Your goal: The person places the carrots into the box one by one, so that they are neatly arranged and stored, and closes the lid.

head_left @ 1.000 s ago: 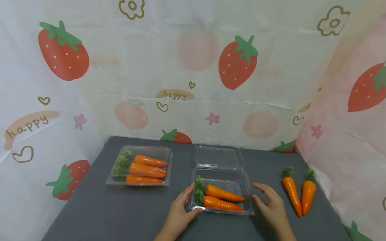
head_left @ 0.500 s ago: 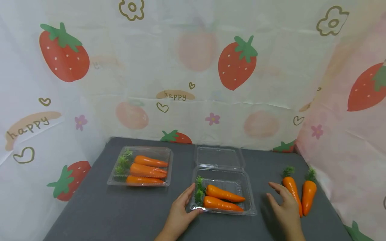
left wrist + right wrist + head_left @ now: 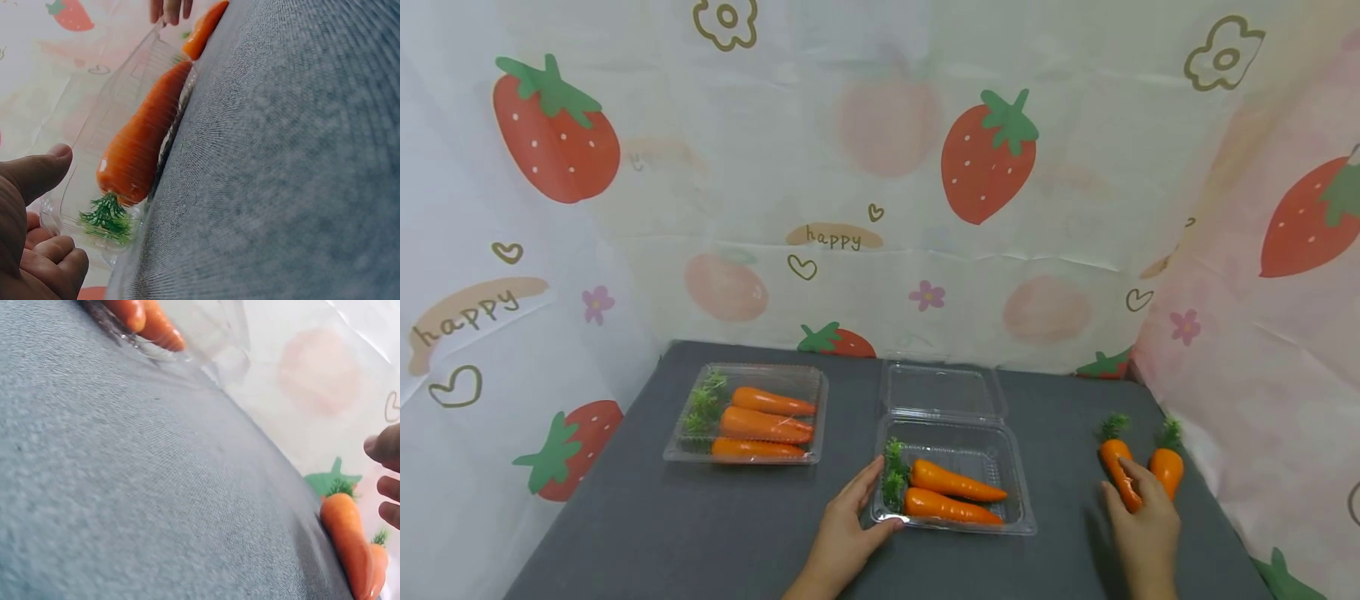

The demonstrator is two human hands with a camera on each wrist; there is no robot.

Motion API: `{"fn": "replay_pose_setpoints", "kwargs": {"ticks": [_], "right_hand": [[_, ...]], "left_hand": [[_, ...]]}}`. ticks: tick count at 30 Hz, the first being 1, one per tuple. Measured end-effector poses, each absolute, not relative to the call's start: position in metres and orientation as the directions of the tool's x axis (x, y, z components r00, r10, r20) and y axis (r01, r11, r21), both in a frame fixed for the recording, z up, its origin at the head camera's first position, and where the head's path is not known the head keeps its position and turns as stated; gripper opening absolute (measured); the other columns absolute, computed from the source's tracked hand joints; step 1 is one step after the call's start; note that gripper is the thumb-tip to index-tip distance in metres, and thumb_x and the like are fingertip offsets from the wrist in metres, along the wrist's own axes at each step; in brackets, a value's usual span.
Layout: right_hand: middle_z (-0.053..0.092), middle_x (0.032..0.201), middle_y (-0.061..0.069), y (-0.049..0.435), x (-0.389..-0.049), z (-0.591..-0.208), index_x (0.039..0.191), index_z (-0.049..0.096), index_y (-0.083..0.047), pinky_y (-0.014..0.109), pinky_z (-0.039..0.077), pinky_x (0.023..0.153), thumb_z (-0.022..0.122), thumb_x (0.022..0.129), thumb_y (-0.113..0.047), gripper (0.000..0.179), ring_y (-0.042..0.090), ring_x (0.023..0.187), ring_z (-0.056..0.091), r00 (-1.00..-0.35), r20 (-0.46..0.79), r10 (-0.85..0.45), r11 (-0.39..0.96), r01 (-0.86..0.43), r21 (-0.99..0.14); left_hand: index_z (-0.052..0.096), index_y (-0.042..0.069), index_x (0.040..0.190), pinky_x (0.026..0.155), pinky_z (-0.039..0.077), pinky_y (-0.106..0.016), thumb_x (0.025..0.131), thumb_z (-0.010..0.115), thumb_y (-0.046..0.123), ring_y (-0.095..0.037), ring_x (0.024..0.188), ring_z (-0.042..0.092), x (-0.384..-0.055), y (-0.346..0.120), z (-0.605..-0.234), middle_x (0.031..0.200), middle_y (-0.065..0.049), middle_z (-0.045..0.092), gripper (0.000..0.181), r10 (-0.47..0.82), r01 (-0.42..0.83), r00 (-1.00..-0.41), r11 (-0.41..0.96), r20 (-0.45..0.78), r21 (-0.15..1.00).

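Observation:
My left hand (image 3: 844, 533) grips the near left corner of a clear plastic clamshell box (image 3: 1024, 492), thumb along the front rim. Its lid (image 3: 943, 390) lies folded back. Inside are two orange carrots, a rear one (image 3: 958, 481) and a front one (image 3: 951, 506), green tops to the left. My right hand (image 3: 1150, 529) is over the left one of two loose carrots (image 3: 1114, 457), covering its lower part in the head view. The right wrist view shows the thumb and fingers (image 3: 389, 487) spread apart, near that carrot. The other loose carrot (image 3: 1167, 468) lies just right, partly hidden.
A second clear box (image 3: 822, 417) with three carrots under its closed lid stands at the left. Grey cloth (image 3: 715, 533) covers the table. A printed curtain (image 3: 887, 192) hangs behind and along both sides.
My right hand has moved right, from beside the open box to over the left loose carrot. The left hand and both boxes have stayed in place.

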State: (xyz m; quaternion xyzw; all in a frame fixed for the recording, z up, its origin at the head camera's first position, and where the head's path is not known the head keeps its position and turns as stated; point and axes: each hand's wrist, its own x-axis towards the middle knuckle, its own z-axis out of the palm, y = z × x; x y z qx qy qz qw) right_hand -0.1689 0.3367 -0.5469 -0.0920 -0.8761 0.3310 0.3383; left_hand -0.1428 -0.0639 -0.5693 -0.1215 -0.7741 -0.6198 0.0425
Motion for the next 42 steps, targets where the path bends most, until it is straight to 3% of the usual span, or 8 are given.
{"fn": "replay_pose_setpoints", "kwargs": {"ticks": [7,11,14,20,29,38,42], "right_hand": [[0.069,0.115,0.023,0.346,-0.169,-0.549,0.127,0.069,0.0,0.025,0.041,0.075,0.083,0.084,0.0,0.046,0.038,0.096,0.063,-0.736,0.511,0.445,0.759,0.007,-0.651],[0.068,0.119,0.025,0.349,-0.169,-0.552,0.13,0.066,0.002,0.045,0.05,0.082,0.081,0.086,-0.002,0.046,0.041,0.103,0.062,-0.753,0.455,0.476,0.741,0.065,-0.669],[0.065,0.123,0.029,0.35,-0.169,-0.553,0.132,0.063,0.006,0.057,0.049,0.09,0.078,0.088,-0.001,0.047,0.045,0.109,0.061,-0.77,0.408,0.49,0.719,0.092,-0.689],[0.061,0.129,0.032,0.354,-0.171,-0.556,0.137,0.058,0.008,0.061,0.047,0.098,0.075,0.091,-0.003,0.051,0.049,0.117,0.058,-0.795,0.331,0.508,0.696,0.152,-0.702],[0.063,0.124,0.034,0.359,-0.173,-0.566,0.134,0.059,0.01,0.061,0.044,0.097,0.076,0.087,0.0,0.051,0.05,0.113,0.057,-0.792,0.36,0.492,0.719,0.137,-0.682],[0.06,0.129,0.034,0.36,-0.175,-0.567,0.136,0.057,0.01,0.062,0.043,0.099,0.075,0.089,-0.003,0.052,0.053,0.115,0.055,-0.811,0.301,0.502,0.721,0.201,-0.663],[0.064,0.123,0.035,0.36,-0.176,-0.57,0.131,0.059,0.012,0.062,0.045,0.096,0.077,0.085,0.0,0.051,0.053,0.111,0.058,-0.795,0.343,0.501,0.732,0.177,-0.658]], "left_hand": [[0.045,0.005,0.154,0.115,0.042,-0.04,0.08,0.089,0.017,-0.027,0.145,0.044,-0.143,-0.064,-0.57,0.16,-0.011,0.043,0.087,0.134,0.243,-0.967,0.207,0.219,0.948],[0.045,0.004,0.154,0.115,0.041,-0.04,0.08,0.089,0.018,-0.027,0.145,0.043,-0.142,-0.064,-0.57,0.16,-0.011,0.043,0.087,0.135,0.239,-0.967,0.204,0.215,0.949],[0.045,0.004,0.154,0.115,0.041,-0.04,0.08,0.089,0.018,-0.027,0.145,0.043,-0.143,-0.064,-0.569,0.16,-0.011,0.043,0.088,0.135,0.241,-0.967,0.199,0.217,0.95],[0.045,0.004,0.154,0.115,0.041,-0.039,0.079,0.089,0.016,-0.027,0.145,0.043,-0.143,-0.064,-0.569,0.16,-0.013,0.043,0.088,0.135,0.241,-0.967,0.188,0.218,0.952],[0.044,0.004,0.154,0.115,0.041,-0.036,0.079,0.089,0.013,-0.027,0.145,0.043,-0.143,-0.063,-0.57,0.16,-0.013,0.043,0.088,0.135,0.242,-0.966,0.187,0.219,0.952],[0.044,0.003,0.154,0.115,0.041,-0.037,0.079,0.089,0.014,-0.027,0.145,0.043,-0.143,-0.064,-0.57,0.16,-0.011,0.044,0.088,0.135,0.243,-0.966,0.189,0.22,0.952],[0.044,0.004,0.155,0.115,0.041,-0.038,0.08,0.089,0.015,-0.027,0.146,0.042,-0.142,-0.064,-0.57,0.16,-0.01,0.043,0.088,0.137,0.236,-0.968,0.193,0.212,0.952]]}}
